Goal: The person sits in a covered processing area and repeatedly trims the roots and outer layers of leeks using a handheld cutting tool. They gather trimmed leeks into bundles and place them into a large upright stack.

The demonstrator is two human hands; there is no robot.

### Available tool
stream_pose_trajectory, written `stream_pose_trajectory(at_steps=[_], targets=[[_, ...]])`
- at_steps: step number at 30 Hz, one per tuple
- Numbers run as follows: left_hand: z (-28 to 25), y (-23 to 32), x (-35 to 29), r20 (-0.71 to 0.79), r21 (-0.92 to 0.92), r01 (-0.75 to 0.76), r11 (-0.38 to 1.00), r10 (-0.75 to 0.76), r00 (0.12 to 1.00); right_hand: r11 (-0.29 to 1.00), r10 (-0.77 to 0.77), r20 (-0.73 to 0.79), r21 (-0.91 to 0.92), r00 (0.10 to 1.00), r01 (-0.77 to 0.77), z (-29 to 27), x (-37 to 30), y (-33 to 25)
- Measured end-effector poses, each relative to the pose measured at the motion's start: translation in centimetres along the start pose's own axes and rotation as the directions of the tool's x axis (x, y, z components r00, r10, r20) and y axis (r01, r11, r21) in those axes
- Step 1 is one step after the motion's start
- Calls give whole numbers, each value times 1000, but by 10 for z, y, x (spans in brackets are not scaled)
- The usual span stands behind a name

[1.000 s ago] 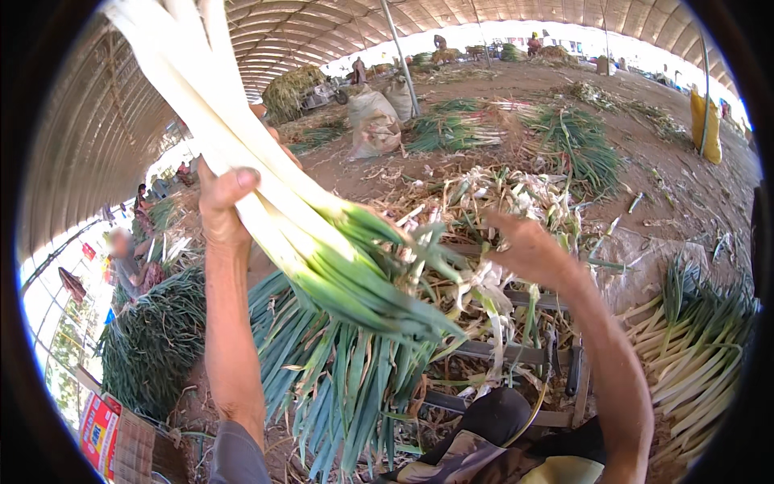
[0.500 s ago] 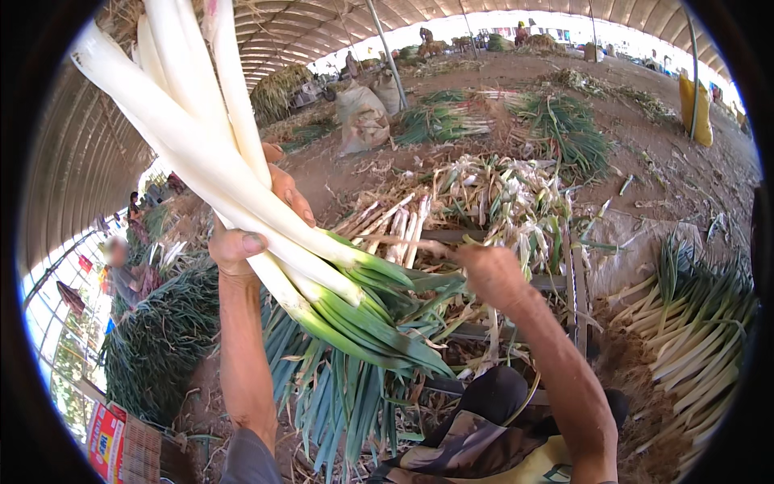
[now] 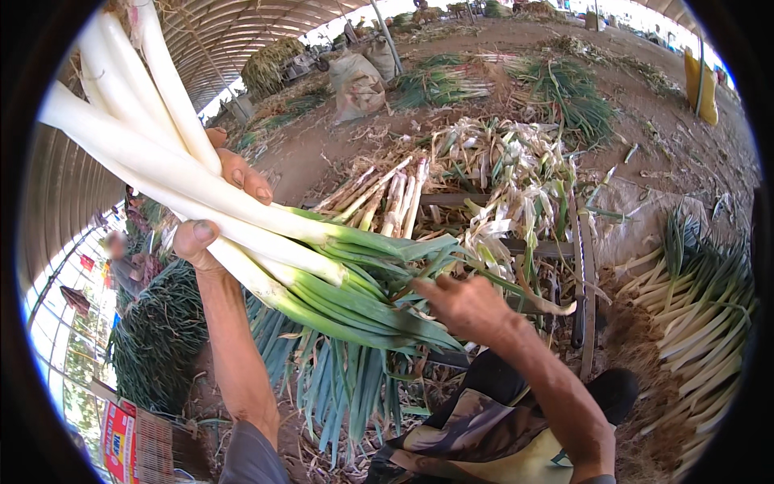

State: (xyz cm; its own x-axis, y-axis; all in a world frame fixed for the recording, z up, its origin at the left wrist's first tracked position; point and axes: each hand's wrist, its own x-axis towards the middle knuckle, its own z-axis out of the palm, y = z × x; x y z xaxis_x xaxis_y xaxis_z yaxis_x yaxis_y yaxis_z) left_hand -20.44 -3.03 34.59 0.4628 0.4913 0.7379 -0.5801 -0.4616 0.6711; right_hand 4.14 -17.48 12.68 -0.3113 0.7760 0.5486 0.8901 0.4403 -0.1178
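Note:
My left hand point(image 3: 214, 189) is wrapped round a bunch of thick leeks point(image 3: 218, 210), thumb on the near side and fingers behind. Their white shanks tilt up to the left, and the cut-looking root ends run toward the upper rim. The green leaves point(image 3: 379, 302) point down to the right. At these leaves my right hand point(image 3: 468, 306) is closed, its fingertips against the foliage. What it pinches is hidden, though a thin brownish bit shows beside the fingertips. Below the bunch, more long green leaves point(image 3: 347, 387) hang down in front of my knees.
Trimmed stalks point(image 3: 403, 194) and peeled pale leaves point(image 3: 508, 185) heap on a frame ahead. A long blade with a dark handle point(image 3: 577, 327) stands at its right. Leeks point(image 3: 685, 315) lie at right, a dark green pile point(image 3: 161, 339) at left. Sacks point(image 3: 359, 89) stand farther off.
My right hand has moved left to the leaves; the brown strip stretched from it earlier is no longer visible there. The leek bunch and left hand sit slightly farther left as the view has shifted.

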Motion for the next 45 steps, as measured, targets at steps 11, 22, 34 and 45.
stream_pose_trajectory(at_steps=[11,22,34,45], targets=[[-13,3,-6,-44,36,-7,999,9,999,923,380,377,-212,845,-321,44,-31,35],[-16,1,-18,-93,41,31,999,-27,995,827,562,208,-129,800,-547,-60,-35,78],[-5,-16,-25,27,-64,61,996,-60,998,845,93,-185,535,978,21,-48,94,-14],[0,-18,-33,61,-46,98,994,-95,994,999,-13,-222,37,975,22,-51,82,-28]])
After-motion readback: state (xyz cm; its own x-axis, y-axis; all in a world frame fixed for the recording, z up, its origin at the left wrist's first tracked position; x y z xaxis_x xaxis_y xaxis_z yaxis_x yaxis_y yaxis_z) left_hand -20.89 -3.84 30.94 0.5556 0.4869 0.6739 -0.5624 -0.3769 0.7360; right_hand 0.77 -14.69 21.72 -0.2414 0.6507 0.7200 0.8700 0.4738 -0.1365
